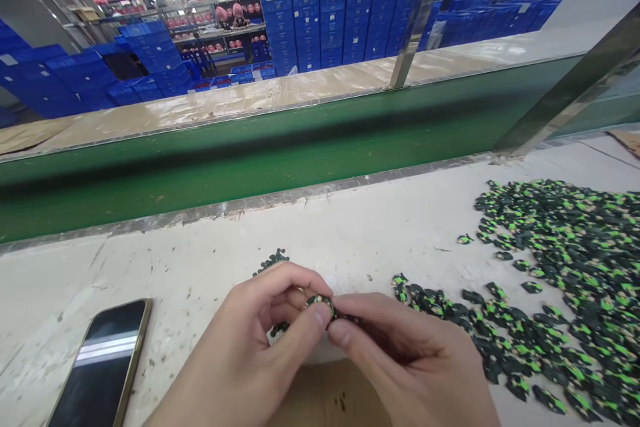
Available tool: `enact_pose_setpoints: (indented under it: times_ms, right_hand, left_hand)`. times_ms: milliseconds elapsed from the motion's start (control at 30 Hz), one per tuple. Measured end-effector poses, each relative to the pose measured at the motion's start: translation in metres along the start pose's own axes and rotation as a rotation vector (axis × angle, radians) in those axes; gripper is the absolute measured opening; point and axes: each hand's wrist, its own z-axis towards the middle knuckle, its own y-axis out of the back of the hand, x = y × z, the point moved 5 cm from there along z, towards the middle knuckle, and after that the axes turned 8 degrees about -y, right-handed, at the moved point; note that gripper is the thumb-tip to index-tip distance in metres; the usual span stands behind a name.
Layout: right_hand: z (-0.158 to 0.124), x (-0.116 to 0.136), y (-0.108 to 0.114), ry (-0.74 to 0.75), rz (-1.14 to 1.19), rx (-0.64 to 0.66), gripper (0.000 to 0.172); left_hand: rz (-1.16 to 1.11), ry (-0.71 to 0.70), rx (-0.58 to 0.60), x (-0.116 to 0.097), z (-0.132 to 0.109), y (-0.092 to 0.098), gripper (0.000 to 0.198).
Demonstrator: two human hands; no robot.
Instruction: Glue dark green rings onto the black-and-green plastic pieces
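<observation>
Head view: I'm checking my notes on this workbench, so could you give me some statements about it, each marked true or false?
1. The left hand pinches a small dark piece, with the right hand against it. True.
2. The phone lies beside the right hand. False: it lies to the left of the left hand.
3. A large pile of dark-and-green pieces spreads at the right of the picture. True.
4. The strip beyond the white table is red. False: it is green.
5. Blue crates stand stacked in the background. True.
</observation>
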Motion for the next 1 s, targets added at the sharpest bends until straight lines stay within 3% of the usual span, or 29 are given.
enact_pose_setpoints:
  times_ms: [200,300,433,567,767,900,1000]
  right_hand:
    - [-0.002,0.001,-0.003,-0.057,0.009,0.084,0.015]
    - [-0.002,-0.001,-0.004,-0.108,0.060,0.080,0.007]
    - [0.001,-0.002,-0.002,-0.181,0.164,0.004,0.027]
    - [0.002,0.001,0.002,-0.194,0.126,-0.054,0.034]
    - [0.000,0.004,0.004,-0.111,0.036,-0.034,0.017]
    - [0.002,0.008,0.003,-0.077,0.128,-0.037,0.024]
    - [0.003,0.011,0.002,-0.120,0.233,-0.033,0.034]
  left_hand:
    - [-0.001,0.003,-0.052,0.013,-0.003,-0.001,0.027]
    - [-0.254,0.080,-0.129,0.021,0.003,0.003,0.019]
    - [-0.728,0.219,-0.285,0.021,0.010,0.005,0.010]
    - [-0.906,0.336,-0.271,0.018,0.009,0.000,0.005]
    - [-0.789,0.258,-0.117,0.023,0.007,-0.007,0.022]
    - [-0.427,0.176,-0.074,0.018,0.004,-0.012,0.045]
    - [-0.213,0.103,-0.111,0.006,0.000,-0.015,0.040]
